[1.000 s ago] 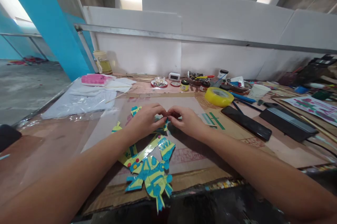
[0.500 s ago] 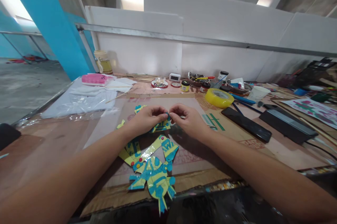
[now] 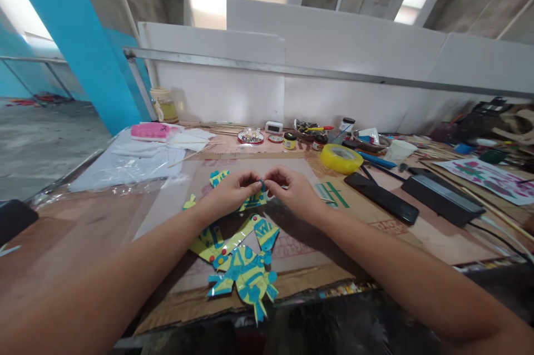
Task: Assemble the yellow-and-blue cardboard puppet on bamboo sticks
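My left hand (image 3: 238, 191) and my right hand (image 3: 290, 191) meet above the cardboard, fingertips pinched together. Between them is the edge of a blue and yellow painted cutout piece (image 3: 253, 201), partly hidden behind my left fingers. Whether my right fingertips grip that same piece or some tiny part at its edge is too small to tell. Nearer to me lies a larger jointed cutout figure (image 3: 250, 271) in the same colours, with red and yellow round fasteners at its joints. More painted pieces (image 3: 219, 178) show past my left wrist.
A yellow tape roll (image 3: 341, 158), a black phone (image 3: 381, 197) and a dark box with a cable (image 3: 442, 197) lie to the right. Behind stand a dish of small fasteners (image 3: 251, 137), paint jars (image 3: 289, 141) and a small clock (image 3: 274, 127). Plastic-covered papers (image 3: 125, 163) lie left.
The view has tilted and shifted slightly, so the scene sits a little lower and further left. Both hands keep their pinch at the same piece.
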Demonstrator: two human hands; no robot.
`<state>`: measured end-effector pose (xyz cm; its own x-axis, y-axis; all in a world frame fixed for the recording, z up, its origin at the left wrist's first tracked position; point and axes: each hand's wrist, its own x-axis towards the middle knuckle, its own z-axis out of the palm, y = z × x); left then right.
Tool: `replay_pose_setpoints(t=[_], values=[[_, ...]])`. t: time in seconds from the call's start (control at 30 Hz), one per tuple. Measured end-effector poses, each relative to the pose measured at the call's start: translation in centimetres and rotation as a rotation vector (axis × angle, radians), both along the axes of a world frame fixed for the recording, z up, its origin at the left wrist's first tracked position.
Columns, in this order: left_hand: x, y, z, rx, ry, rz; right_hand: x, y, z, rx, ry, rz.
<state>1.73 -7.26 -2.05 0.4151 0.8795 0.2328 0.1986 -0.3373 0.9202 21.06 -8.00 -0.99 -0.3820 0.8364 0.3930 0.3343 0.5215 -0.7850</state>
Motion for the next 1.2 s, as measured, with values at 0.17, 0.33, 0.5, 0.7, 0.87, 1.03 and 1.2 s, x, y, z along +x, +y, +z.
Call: replay_pose_setpoints(t=[0.17,0.33,0.5,0.7,0.87,1.03,1.2], values=[[0.1,0.1,-0.7,0.082,0.037,-0.006,0.1,0.1,0.1,-0.002,-0.016,0.009],[0.0,0.1,-0.8,0.124,0.065,0.003,0.2,-0.1,0.1,0.023,-0.056,0.015],[0.2,-0.4,0.3,0.137,0.092,0.022,0.0,-0.4,0.3,0.083,-0.088,-0.008],[0.0,-1.1,1.3,0.464,0.258,0.187,-0.1,-0.4,0.2,0.072,-0.062,-0.04],[-0.2,-1.1,1.2,0.604,0.326,0.236,0.0,-0.2,0.0,0.074,-0.057,-0.054],[-0.1,-1.2,1.0,0.641,0.37,0.222,-0.2,0.1,-0.5,0.069,-0.062,-0.044],[0.1,-1.2,0.8,0.597,0.35,0.223,-0.3,0.1,-0.9,0.096,-0.079,-0.065]])
